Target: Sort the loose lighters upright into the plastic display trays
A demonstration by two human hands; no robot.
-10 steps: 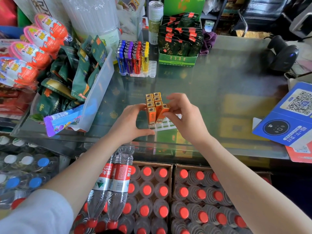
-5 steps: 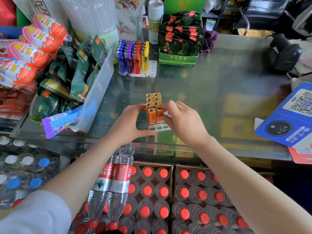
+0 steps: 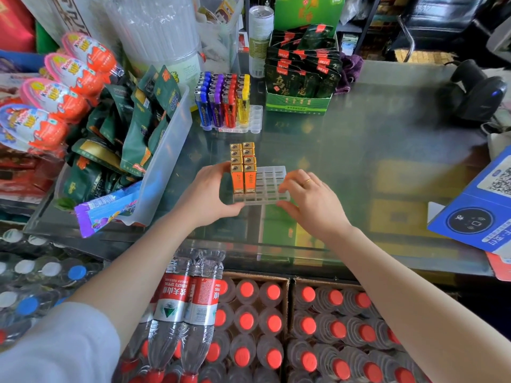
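Upper left of centre: the clear plastic rack of blue, purple, red and yellow lighters (image 3: 223, 106) stands nearly full, one empty column on its right, parked near the back of the glass counter (image 3: 359, 150), probably so it's out of your working space.

Centre frame: your left hand (image 3: 206, 199) curls round the left edge of the translucent white grid tray (image 3: 269, 186), thumb along the near edge, fingers up against the orange lighters. It looks like you're bracing the tray so it doesn't slide on the glass.

The orange-bodied, gold-capped lighters (image 3: 243, 168) stand upright in two columns at the tray's left side, packed against each other; filling from one side keeps them propping each other up. The cells to the right are empty.

Right of centre: your right hand (image 3: 312, 200) holds no lighter. Its fingers are loosely bent with tips at the tray's right edge, thumb near the front corner, seemingly squaring the tray.

No loose lighters visible on the counter, so I can't tell where the next one comes from.
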